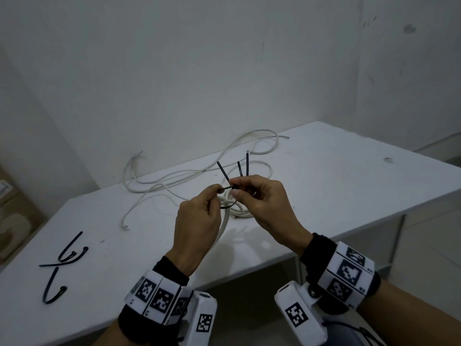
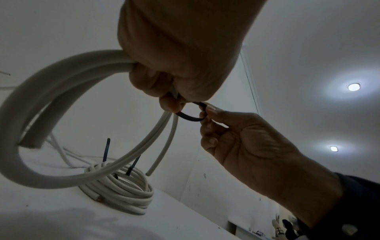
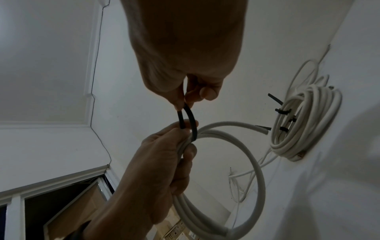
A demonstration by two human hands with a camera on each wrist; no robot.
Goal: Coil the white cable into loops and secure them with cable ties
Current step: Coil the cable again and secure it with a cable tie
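Both hands are up off the surface [image 1: 324,171], closed. Left hand [image 1: 197,221] grips a small bundle of white cable loops [image 3: 236,134] and also pinches one end of a black cable tie [image 3: 190,123]; right hand [image 1: 262,203] pinches the tie's other end, apparently the head. The tie curves round the loops but I don't see it threaded yet — that's my read of the step.

Risks as I judge them:
- Tail misses the head slot; the fingers cover the joint, so I can't confirm alignment.
- Left grip is doing two jobs. If it slackens, the loops could spring apart.
- The cable's free end [image 2: 148,173] hangs below the left hand and could get cinched in crooked.

Around: straight below the hands sits a finished coil [image 2: 123,191], already tied, with black tie tails sticking up — nearly touching the hanging loops, so snagging is possible. Beyond the hands, loose white cables [image 1: 174,178] sprawl over the surface. Spare ties [image 1: 62,260] lie well off to the left of the left hand, clear of the work.
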